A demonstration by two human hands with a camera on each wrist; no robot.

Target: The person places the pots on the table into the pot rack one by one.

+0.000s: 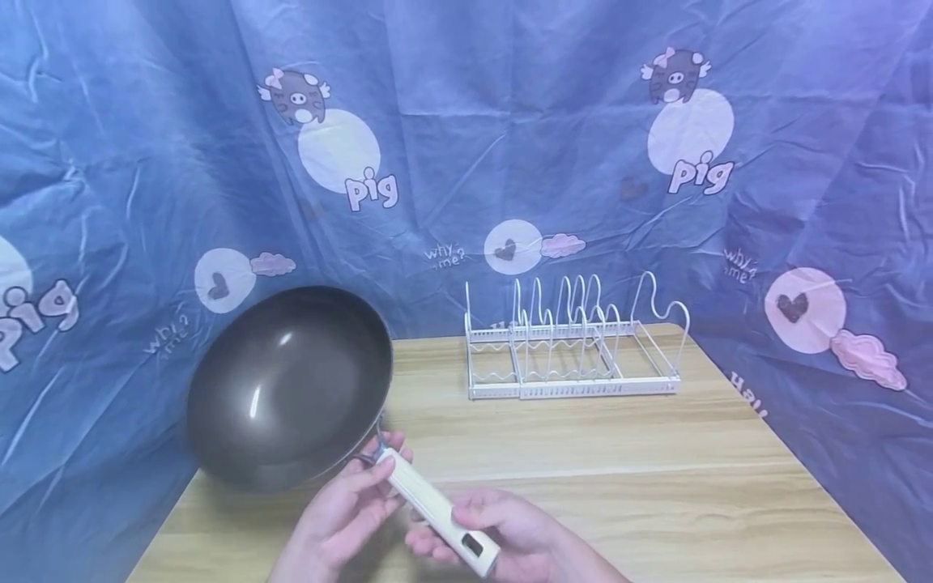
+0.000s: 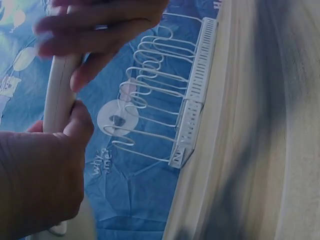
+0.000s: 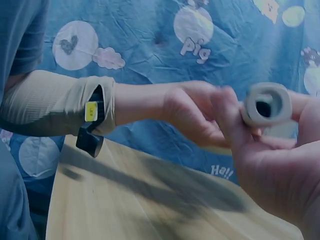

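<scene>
A deep, dark frying pan [image 1: 291, 389] with rounded sides is held tilted above the left of the table, its inside facing the head camera. Its cream handle [image 1: 430, 502] slopes down to the right and has a slot near the end. My left hand [image 1: 350, 510] grips the handle where it joins the pan, thumb on top. Near the handle's far end, my right hand [image 1: 510, 526] pinches it between thumb and fingers. In the right wrist view the handle's end [image 3: 267, 104] points toward the camera. Both hands also show around the handle in the left wrist view.
A white wire rack [image 1: 576, 387] with several upright loops stands at the back right of the wooden table [image 1: 619, 461]. Behind the table hangs a blue printed cloth [image 1: 452, 162]. A strapped device [image 3: 91, 120] sits on the left forearm.
</scene>
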